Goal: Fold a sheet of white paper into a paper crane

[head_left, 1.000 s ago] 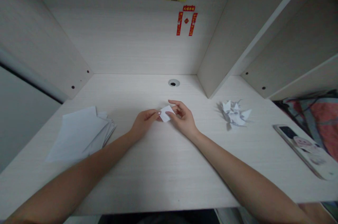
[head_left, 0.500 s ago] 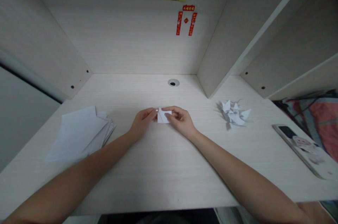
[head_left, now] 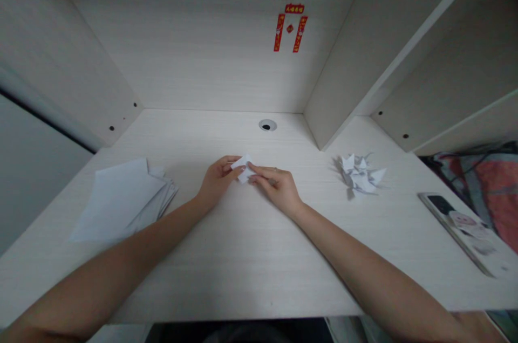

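Head view: the left hand [head_left: 214, 184] and right hand [head_left: 284, 192] are pinching a small white paper [head_left: 242, 161] between their fingers [head_left: 264, 172], probably keeping it steady, between the paper pile [head_left: 125, 189] and pointy paper shapes [head_left: 361, 177] on the surface [head_left: 226, 267].

Sheets [head_left: 121, 197] on the desk [head_left: 226, 273] at our left, a small paper [head_left: 245, 176] between our left hand [head_left: 216, 178] and right hand [head_left: 282, 187], folded papers [head_left: 362, 173] to the right, a phone [head_left: 459, 232] farther right and nearer us.
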{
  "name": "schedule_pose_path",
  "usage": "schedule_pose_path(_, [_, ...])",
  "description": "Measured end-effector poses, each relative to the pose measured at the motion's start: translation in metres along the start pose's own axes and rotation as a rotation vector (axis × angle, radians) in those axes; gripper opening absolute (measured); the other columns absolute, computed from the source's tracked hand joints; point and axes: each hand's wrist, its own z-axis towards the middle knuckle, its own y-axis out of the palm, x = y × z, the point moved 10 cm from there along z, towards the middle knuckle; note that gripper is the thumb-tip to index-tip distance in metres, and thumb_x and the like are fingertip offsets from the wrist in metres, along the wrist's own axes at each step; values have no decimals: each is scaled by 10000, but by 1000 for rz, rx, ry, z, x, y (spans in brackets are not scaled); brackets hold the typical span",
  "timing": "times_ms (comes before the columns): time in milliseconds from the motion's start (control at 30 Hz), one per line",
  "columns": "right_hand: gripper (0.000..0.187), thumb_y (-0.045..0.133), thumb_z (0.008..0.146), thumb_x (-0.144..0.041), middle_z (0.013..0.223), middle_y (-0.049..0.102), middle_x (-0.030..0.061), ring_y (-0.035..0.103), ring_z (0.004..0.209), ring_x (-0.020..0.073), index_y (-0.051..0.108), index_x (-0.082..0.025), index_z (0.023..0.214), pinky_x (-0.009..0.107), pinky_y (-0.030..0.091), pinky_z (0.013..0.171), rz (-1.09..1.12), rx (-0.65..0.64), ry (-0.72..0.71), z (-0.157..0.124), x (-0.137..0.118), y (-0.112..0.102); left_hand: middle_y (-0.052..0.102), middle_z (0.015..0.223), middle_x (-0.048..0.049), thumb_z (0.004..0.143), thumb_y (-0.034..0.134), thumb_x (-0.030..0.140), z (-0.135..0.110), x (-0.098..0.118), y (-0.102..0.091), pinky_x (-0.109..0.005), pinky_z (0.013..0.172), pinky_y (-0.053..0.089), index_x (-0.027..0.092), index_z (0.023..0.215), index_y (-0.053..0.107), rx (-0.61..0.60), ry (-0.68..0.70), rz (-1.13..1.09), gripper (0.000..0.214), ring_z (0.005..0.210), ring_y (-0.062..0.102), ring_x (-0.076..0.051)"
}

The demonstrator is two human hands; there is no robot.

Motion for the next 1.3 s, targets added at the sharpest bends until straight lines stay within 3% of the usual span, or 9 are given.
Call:
schedule_pose_path(167, [258, 647, 780, -316, 889, 703, 23, 628, 693, 144, 672, -274, 1033, 261, 495, 673, -74, 25, 3, 1, 1, -4, 698, 906, -40, 712, 665, 359, 0, 0, 3, -244, 684, 454, 172, 1023, 639, -23, 34, 14, 364, 758, 616, -140])
schedule_pose_path(333, [581, 677, 741, -363, 884, 685, 23, 615, 669, 137, 457, -264, 1270, 261, 494, 649, -17, -4, 72, 0, 5, 0, 699, 971, -59, 724, 648, 363, -2, 3, 7, -286, 779, 472, 164, 1022, 646, -45, 33, 34, 359, 853, 632, -176])
schedule_pose_path(533, [660, 712, 692, -406, 846, 657, 16, 590, 673, 138, 421, -251, 1264, 252, 464, 623, -6, -15, 92, 0, 4, 2, 702, 960, -64, 737, 633, 368, -7, 7, 12, -287, 768, 480, 163, 1034, 655, -103, 65, 118, 362, 866, 635, -193])
schedule_pose_path(633, [576, 748, 639, -428, 746, 621, -10, 551, 616, 126, 521, -233, 1131, 236, 433, 574, -14, 11, 98, 1, 3, -1, 702, 911, -42, 740, 626, 365, -10, 11, 16, -258, 717, 477, 185, 1051, 654, -122, 97, 160, 360, 822, 636, -172])
schedule_pose_path(800, [283, 763, 611, -440, 629, 611, -12, 520, 560, 119, 671, -215, 757, 242, 405, 560, -57, 8, 73, 2, 4, -1, 617, 595, 47, 708, 659, 356, -12, 7, 11, -198, 521, 415, 221, 1248, 510, -78, 52, 191, 577, 575, 586, -118])
schedule_pose_path(933, [201, 717, 695, -387, 722, 708, 20, 616, 624, 153, 728, -237, 829, 260, 460, 611, 21, 14, 99, 0, 13, -1, 585, 561, 59, 710, 663, 358, -9, 8, 6, -184, 497, 382, 200, 1285, 447, -40, 61, 130, 633, 530, 553, -101])
schedule_pose_path(1100, [209, 574, 829, -288, 890, 728, 23, 659, 765, 173, 706, -277, 991, 274, 485, 709, -37, -21, 55, 0, 7, 1, 659, 710, 10, 722, 663, 334, -5, 7, 5, -204, 596, 439, 185, 1283, 414, -38, 61, -5, 632, 630, 605, -113])
schedule_pose_path(1300, [206, 599, 805, -296, 781, 700, 25, 607, 657, 140, 701, -224, 969, 248, 471, 650, 23, 4, 103, 2, 11, 1, 702, 879, -51, 719, 659, 329, -2, 3, 2, -276, 735, 493, 167, 1054, 580, -27, 82, 49, 380, 795, 654, -170])
